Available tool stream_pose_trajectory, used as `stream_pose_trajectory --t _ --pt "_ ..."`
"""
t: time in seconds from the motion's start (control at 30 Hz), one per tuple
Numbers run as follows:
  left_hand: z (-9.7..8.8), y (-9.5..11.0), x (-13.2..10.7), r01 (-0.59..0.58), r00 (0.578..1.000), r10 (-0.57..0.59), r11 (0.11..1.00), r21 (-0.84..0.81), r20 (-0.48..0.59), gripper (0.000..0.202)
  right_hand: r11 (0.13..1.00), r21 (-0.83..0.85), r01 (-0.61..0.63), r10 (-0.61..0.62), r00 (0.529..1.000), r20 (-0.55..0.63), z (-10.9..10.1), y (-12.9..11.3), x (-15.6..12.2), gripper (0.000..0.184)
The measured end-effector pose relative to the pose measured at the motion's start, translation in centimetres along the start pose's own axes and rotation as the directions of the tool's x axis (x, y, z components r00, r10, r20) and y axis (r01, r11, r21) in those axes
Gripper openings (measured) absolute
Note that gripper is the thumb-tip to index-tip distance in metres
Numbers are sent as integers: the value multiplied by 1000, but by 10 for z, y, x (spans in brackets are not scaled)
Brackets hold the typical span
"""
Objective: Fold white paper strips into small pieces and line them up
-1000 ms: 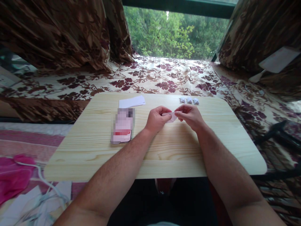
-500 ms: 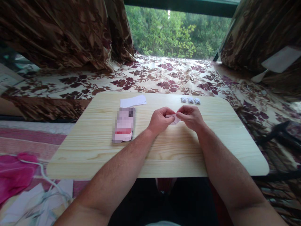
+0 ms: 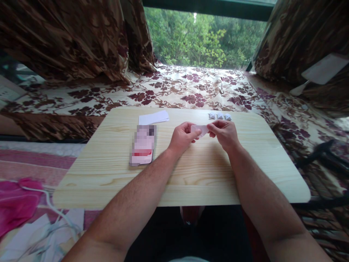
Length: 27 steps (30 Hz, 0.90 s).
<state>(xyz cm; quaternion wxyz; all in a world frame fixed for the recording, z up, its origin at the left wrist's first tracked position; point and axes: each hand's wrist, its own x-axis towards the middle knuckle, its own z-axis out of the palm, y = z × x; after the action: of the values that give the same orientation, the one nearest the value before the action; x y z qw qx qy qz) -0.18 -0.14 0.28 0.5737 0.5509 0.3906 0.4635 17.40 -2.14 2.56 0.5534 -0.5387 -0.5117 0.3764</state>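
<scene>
A small piece of white paper (image 3: pixel 202 129), with slanted edges that look folded, is held between both hands above the wooden table (image 3: pixel 201 182). My left hand (image 3: pixel 183 136) pinches its left part, thumb on top and fingers beneath. At its right end, my right hand (image 3: pixel 222 133) grips the edge between thumb and fingertips. Just beyond my right hand stand three small folded paper shapes (image 3: pixel 220 116) in a row. The fingers partly cover the paper, so its full fold cannot be made out.
White paper strips (image 3: pixel 154 117) lie at the table's back left, with a pink phone (image 3: pixel 143 145), partly pixelated, in front of them. A floral-covered ledge (image 3: pixel 196 87) runs behind the table. At lower left are a pink cloth (image 3: pixel 19 203), a white cable (image 3: pixel 50 200) and loose papers (image 3: pixel 29 236).
My hands have moved slightly apart, the right one shifting to the paper's right end. More of the paper now shows, turned flatter and raised a little.
</scene>
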Motion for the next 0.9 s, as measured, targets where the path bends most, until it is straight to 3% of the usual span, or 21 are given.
stream_pose_trajectory --t 0.17,0.3,0.37,0.5,0.9 --pt "-1 2 1 -12 999 10 998 -64 -33 36 999 48 2 0 999 -47 -1 6 4 28" --pt "-2 3 4 -35 985 9 988 -148 -175 32 1000 2 -29 29 999 37 1 8 4 24" --pt "-2 3 5 -39 981 11 989 -139 -195 30 1000 12 -14 13 997 81 2 10 3 24" --pt "0 2 4 -59 989 48 995 -76 -136 24 997 71 41 -49 992 119 5 11 1 28" --pt "1 0 1 -50 998 48 996 -74 -33 25 994 104 -40 19 981 195 4 10 -1 25"
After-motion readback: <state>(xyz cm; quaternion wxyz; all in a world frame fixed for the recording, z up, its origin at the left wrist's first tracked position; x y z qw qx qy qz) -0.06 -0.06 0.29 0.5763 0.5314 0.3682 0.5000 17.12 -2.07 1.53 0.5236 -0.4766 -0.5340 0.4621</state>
